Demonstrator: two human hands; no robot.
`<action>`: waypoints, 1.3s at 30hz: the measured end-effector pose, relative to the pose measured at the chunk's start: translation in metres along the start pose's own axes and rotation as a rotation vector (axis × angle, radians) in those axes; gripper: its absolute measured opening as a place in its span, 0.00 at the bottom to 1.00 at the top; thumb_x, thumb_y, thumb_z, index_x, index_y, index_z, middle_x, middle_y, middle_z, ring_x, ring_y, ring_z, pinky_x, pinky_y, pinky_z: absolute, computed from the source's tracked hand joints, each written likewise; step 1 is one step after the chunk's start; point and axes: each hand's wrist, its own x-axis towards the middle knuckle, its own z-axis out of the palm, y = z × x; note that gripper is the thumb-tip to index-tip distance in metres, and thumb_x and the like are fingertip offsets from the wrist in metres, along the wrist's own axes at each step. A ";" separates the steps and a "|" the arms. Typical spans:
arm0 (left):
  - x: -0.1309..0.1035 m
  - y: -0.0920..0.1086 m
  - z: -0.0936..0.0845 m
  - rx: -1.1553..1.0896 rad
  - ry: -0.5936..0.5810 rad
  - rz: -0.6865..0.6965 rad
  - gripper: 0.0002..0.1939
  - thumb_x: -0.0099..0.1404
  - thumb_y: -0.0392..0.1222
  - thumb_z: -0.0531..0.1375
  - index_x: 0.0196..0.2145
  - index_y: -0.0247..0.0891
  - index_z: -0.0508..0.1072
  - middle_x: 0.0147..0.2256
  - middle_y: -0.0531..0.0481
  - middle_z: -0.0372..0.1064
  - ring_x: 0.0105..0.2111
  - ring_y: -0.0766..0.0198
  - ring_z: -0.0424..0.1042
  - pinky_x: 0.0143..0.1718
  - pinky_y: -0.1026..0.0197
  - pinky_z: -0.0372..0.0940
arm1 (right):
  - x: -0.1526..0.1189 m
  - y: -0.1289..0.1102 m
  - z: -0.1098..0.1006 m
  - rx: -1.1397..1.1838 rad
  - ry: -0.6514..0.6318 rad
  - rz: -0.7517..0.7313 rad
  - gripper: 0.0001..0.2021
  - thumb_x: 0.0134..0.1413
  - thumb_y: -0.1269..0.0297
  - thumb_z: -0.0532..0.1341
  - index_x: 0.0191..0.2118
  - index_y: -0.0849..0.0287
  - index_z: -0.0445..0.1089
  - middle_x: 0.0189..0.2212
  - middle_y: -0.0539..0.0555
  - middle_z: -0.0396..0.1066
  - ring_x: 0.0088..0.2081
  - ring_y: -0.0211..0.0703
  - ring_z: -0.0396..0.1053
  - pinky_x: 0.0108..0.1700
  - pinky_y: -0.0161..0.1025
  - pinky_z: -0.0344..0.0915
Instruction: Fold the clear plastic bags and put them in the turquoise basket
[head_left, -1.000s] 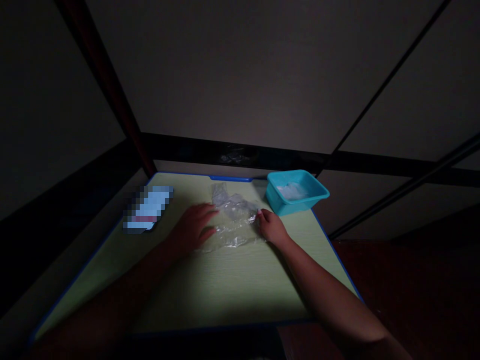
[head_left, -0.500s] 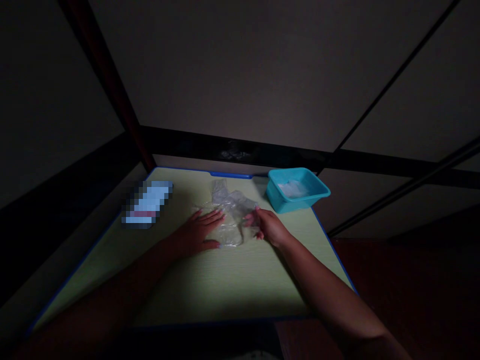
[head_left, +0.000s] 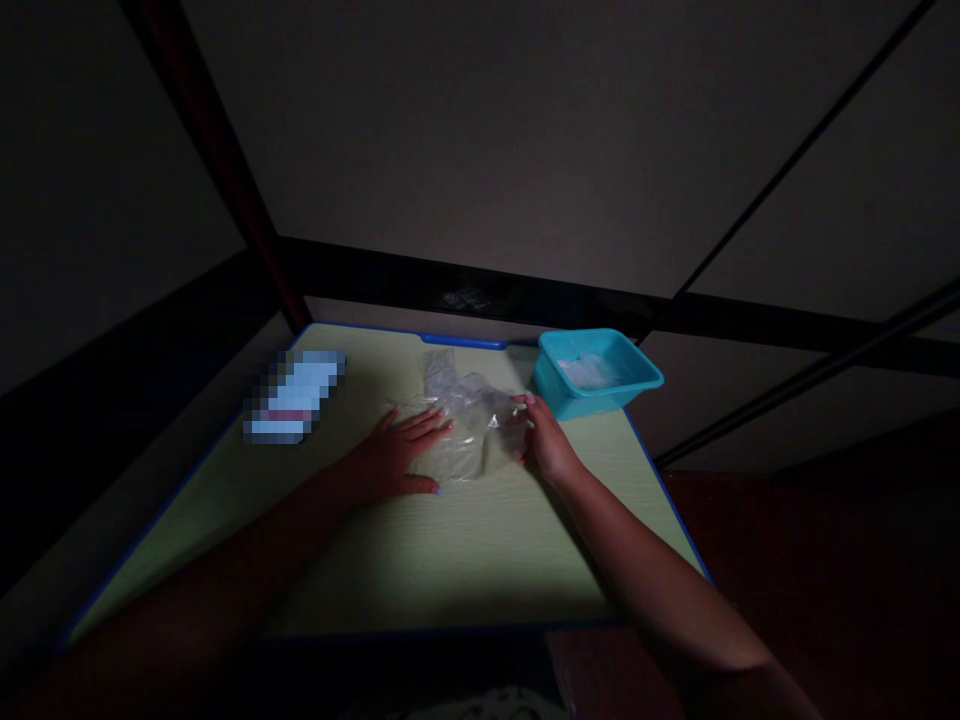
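Observation:
A clear, crinkled plastic bag (head_left: pixel 466 425) lies on the pale, wood-grained tabletop (head_left: pixel 435 560). My left hand (head_left: pixel 397 455) is flat on the bag's left part, fingers spread and thumb apart. At the bag's right edge, my right hand (head_left: pixel 546 438) pinches the plastic between thumb and fingers, holding that side slightly raised off the table. Some of the right fingers are partly hidden behind the see-through film. One narrower strip of the bag stretches toward the table's far edge.
A turquoise plastic basket (head_left: pixel 598 375) with white, thin contents stands at the table's far right corner. On the left lies a pixelated, phone-like object (head_left: pixel 296 398). Blue edging (head_left: pixel 465 342) runs round the table, and dark panelled walls rise behind it.
My right hand has drawn the bag's right edge a little to the right and up, stretching the plastic. My left hand stays flat on the bag. The view has tilted slightly.

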 end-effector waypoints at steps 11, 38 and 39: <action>0.001 -0.001 0.000 0.015 -0.016 -0.017 0.45 0.61 0.65 0.56 0.68 0.44 0.44 0.67 0.40 0.38 0.67 0.47 0.42 0.63 0.35 0.32 | -0.001 -0.010 0.000 0.124 -0.175 0.274 0.24 0.65 0.46 0.40 0.41 0.60 0.64 0.28 0.52 0.72 0.14 0.33 0.60 0.15 0.32 0.55; 0.002 -0.007 0.007 0.058 0.098 -0.131 0.40 0.64 0.64 0.52 0.67 0.40 0.50 0.67 0.39 0.41 0.66 0.44 0.43 0.62 0.33 0.39 | -0.011 -0.010 -0.013 -0.176 -0.559 -0.202 0.36 0.58 0.55 0.59 0.68 0.44 0.42 0.50 0.56 0.66 0.17 0.25 0.64 0.19 0.30 0.66; 0.002 -0.007 0.007 0.059 0.100 -0.134 0.40 0.64 0.64 0.52 0.67 0.40 0.50 0.67 0.39 0.41 0.66 0.44 0.43 0.62 0.33 0.39 | -0.011 -0.009 -0.013 -0.180 -0.568 -0.215 0.35 0.58 0.56 0.59 0.67 0.44 0.44 0.50 0.55 0.65 0.18 0.25 0.64 0.19 0.30 0.66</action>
